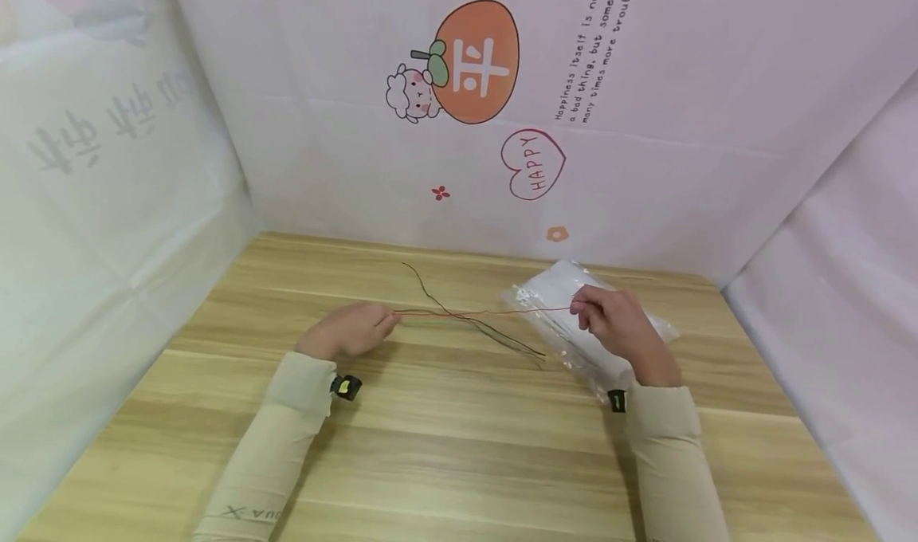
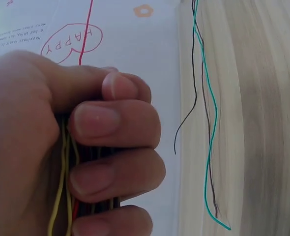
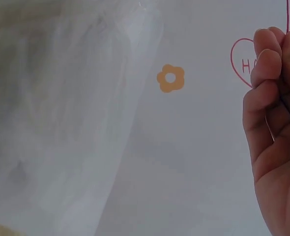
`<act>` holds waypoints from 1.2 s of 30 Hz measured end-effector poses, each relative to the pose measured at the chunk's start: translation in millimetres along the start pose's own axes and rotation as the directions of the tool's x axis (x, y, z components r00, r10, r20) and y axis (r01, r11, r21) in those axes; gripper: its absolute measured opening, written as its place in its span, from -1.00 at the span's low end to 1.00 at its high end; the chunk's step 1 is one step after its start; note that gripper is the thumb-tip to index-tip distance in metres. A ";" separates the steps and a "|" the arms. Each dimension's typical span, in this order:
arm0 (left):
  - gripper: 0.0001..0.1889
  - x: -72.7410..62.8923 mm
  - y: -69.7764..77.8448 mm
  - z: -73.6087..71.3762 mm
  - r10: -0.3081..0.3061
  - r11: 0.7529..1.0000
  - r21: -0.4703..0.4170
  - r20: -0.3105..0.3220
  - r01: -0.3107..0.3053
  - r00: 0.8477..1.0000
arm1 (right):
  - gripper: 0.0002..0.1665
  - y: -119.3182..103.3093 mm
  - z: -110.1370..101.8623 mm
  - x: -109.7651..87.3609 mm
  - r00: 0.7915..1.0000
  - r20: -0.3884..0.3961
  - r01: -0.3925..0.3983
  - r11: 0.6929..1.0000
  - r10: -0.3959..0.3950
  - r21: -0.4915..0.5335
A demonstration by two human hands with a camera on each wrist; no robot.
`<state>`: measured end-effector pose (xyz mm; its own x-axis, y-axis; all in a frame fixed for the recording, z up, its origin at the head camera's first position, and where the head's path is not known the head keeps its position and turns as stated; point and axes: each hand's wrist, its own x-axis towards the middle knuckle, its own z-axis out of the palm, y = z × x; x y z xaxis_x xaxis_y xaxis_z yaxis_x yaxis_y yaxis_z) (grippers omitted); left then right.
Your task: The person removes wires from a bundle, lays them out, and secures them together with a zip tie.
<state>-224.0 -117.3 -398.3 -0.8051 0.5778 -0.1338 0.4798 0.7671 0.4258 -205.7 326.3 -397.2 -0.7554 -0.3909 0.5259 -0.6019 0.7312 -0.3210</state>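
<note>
A thin red wire (image 1: pixel 512 312) runs taut and nearly level between the two hands in the head view. My left hand (image 1: pixel 351 328) grips a bundle in its curled fingers; yellow wires (image 2: pixel 59 182), a red one and dark ones show in the left wrist view, partly hidden by the palm. My right hand (image 1: pixel 617 323) pinches the other end of the red wire between thumb and fingertips. Below the red wire, loose wires lie on the table, among them a green wire (image 2: pixel 213 118) and a black wire (image 2: pixel 194 73).
A clear plastic bag (image 1: pixel 566 287) with white contents lies under and beside the right hand. The wood-grain table (image 1: pixel 459 446) ends at a printed white cloth (image 1: pixel 344 175) behind, with cloth walls at both sides. Each wrist wears a black strap.
</note>
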 end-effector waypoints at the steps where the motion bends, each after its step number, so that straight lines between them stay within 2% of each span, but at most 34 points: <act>1: -0.54 -0.1 0.0 -0.4 -0.004 1.000 -0.003 -0.003 0.004 1.000 | -0.69 -0.5 0.2 0.1 1.000 0.006 0.004 1.000 -0.004 0.004; 9: -0.52 -3.6 -7.3 -1.0 -0.096 0.995 -0.010 -0.035 0.096 0.995 | -0.69 -9.2 8.9 4.3 0.995 0.095 0.022 0.999 -0.020 -0.023; 13: -0.52 -6.3 -11.5 -1.6 -0.119 0.993 -0.014 -0.045 0.118 0.992 | -0.70 -13.0 12.3 6.1 0.991 0.131 0.009 1.000 -0.005 -0.026; 21: -0.51 -8.2 -15.8 -3.0 -0.132 0.991 -0.017 -0.067 0.131 0.989 | -0.67 -10.2 14.5 5.0 0.994 0.108 0.030 0.999 -0.028 -0.013; 28: -0.57 -10.4 -19.8 -2.8 -0.175 0.985 -0.009 -0.033 0.175 0.984 | -0.64 -6.7 17.1 2.8 0.994 0.104 0.027 1.000 -0.026 -0.002; 36: -0.59 -11.7 -22.8 -3.1 -0.196 0.980 0.041 -0.025 0.197 0.980 | -0.67 -8.3 15.6 4.3 0.989 0.148 -0.001 1.000 -0.002 0.017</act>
<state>-226.6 -142.4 -403.6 -0.8921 0.4089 -0.1924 0.3255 0.8768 0.3541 -208.0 309.8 -404.6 -0.7843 -0.4705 0.4045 -0.6057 0.7218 -0.3349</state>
